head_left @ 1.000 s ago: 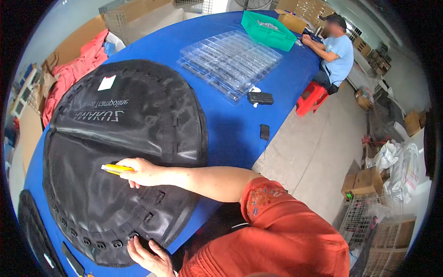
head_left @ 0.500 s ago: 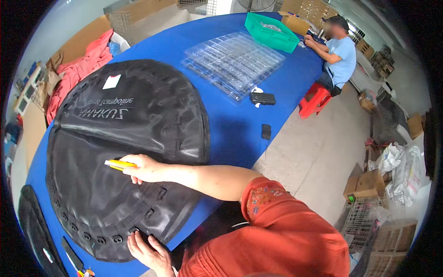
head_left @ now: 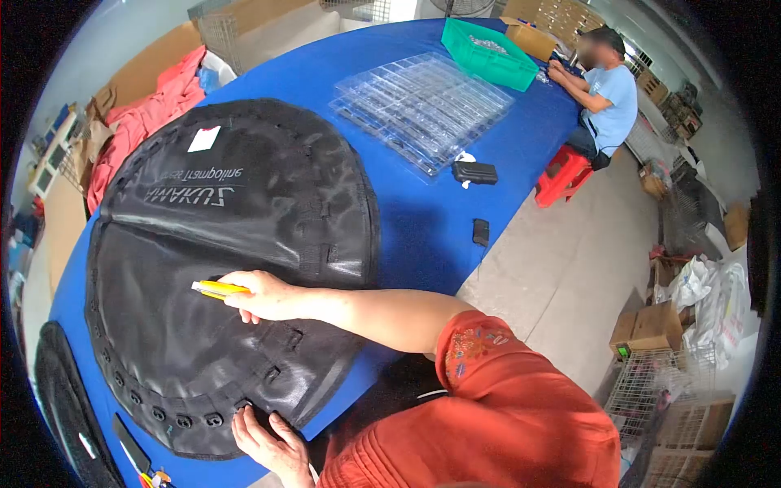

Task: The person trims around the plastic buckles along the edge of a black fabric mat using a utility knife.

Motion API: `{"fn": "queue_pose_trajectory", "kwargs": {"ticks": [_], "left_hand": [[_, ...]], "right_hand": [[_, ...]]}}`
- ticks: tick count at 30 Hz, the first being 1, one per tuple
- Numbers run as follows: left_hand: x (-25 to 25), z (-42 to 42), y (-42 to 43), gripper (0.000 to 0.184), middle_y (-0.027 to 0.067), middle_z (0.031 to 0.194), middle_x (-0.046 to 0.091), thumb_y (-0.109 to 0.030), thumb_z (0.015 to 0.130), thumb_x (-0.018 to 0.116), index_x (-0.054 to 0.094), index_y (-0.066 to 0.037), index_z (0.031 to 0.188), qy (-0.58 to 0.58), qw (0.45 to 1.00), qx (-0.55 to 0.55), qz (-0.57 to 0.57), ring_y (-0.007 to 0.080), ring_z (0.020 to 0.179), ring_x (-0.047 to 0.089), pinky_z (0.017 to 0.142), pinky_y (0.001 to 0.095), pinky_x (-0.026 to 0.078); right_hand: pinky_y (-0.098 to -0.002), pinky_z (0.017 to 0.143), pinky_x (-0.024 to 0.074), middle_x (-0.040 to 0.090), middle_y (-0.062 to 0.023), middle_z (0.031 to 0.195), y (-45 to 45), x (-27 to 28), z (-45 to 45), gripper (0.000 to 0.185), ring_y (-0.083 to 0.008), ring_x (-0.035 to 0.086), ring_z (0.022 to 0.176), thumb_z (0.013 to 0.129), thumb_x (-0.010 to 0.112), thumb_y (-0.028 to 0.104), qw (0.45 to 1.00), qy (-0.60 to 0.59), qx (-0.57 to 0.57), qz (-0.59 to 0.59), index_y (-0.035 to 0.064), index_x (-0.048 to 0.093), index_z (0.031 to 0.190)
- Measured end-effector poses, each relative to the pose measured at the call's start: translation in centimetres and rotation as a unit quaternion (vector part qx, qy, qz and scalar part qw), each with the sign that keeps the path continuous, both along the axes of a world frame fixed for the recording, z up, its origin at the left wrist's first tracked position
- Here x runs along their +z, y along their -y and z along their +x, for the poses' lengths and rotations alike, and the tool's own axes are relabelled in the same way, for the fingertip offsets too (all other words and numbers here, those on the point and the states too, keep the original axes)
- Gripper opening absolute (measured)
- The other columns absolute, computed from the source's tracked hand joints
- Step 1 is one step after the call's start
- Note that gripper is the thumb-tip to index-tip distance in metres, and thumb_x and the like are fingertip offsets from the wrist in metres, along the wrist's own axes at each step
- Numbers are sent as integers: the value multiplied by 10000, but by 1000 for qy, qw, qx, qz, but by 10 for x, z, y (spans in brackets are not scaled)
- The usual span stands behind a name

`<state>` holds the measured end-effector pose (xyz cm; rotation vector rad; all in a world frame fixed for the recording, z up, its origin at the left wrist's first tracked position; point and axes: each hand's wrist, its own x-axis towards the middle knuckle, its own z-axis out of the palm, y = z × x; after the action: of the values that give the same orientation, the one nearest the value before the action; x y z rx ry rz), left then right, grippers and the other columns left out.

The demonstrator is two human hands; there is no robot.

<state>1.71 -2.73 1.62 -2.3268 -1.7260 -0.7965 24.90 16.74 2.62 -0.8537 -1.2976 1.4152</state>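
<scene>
A large round black trampoline mat [head_left: 187,252] lies on the blue-covered table, with a fold line across it and plastic fittings along its lower edge. My right hand [head_left: 260,297] is closed around a yellow utility knife [head_left: 220,289], held above the middle of the mat with its tip pointing left. At the mat's near edge, my left hand [head_left: 272,443] grips the border, thumb and fingers apart with black fabric between them, beside one of the fittings. A white label [head_left: 203,139] and printed lettering show on the mat's far half.
Clear plastic trays [head_left: 423,110] lie beyond the mat, near a green crate [head_left: 488,55]. Two black cases [head_left: 475,172] are near the table's right side. A co-worker [head_left: 610,98] sits on a red stool [head_left: 563,175]. A black-bladed knife [head_left: 130,443] lies at lower left.
The whole view has shifted slightly, moving things a little to the right. My hands keep nearly the same places on and over the mat, and the knife stays in my right hand.
</scene>
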Motion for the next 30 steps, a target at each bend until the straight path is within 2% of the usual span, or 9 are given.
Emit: {"fn": "queue_pose_trajectory", "kwargs": {"ticks": [3,5,13,15,22,24,30], "left_hand": [[-1,3,0,499,276,1395,567,-359,1089,551,578,49,1374,2,1000,0,1,469,1308,521,1120,558,406],[0,0,1,489,277,1406,554,-316,1073,582,574,67,1377,10,1000,3,-18,471,1339,500,1144,565,389],[0,0,1,476,267,1395,572,-339,1085,562,587,46,1366,2,1000,2,0,461,1310,523,1123,548,410],[0,0,0,471,263,1394,575,-328,1080,572,587,44,1369,6,1000,-3,-2,461,1309,524,1123,544,411],[0,0,1,467,250,1411,566,-282,1055,614,583,50,1381,4,1000,-1,-15,464,1343,500,1133,565,399],[-1,1,1,466,249,1408,567,-282,1053,615,585,49,1380,7,1000,3,-14,466,1342,500,1133,565,400],[2,2,1,469,250,1395,569,-274,1033,641,591,50,1368,3,1000,6,-15,467,1326,510,1128,565,404]], "right_hand": [[-292,549,550,663,-49,852,2,1,5,347,-117,649,645,1077,566,156,1000,5,1,-4,14,586,1393],[-293,549,549,665,-51,853,1,-2,3,354,-118,649,641,1078,569,168,1000,-4,1,-3,16,585,1398],[-294,563,557,680,-51,870,3,2,3,380,-117,658,650,1081,570,184,1000,1,-3,-10,16,585,1422],[-281,616,576,661,-45,995,4,5,8,424,-108,657,718,1094,570,183,999,30,19,-20,37,549,1492],[-272,641,574,663,-35,1008,8,13,12,427,-97,648,724,1094,582,196,999,27,22,-36,58,551,1497],[-268,636,568,661,-22,987,11,22,14,441,-94,649,730,1087,600,206,997,58,24,-48,64,548,1501],[-270,637,569,673,-31,1005,5,6,8,461,-94,653,736,1082,610,202,999,15,19,-46,39,534,1507]]}}
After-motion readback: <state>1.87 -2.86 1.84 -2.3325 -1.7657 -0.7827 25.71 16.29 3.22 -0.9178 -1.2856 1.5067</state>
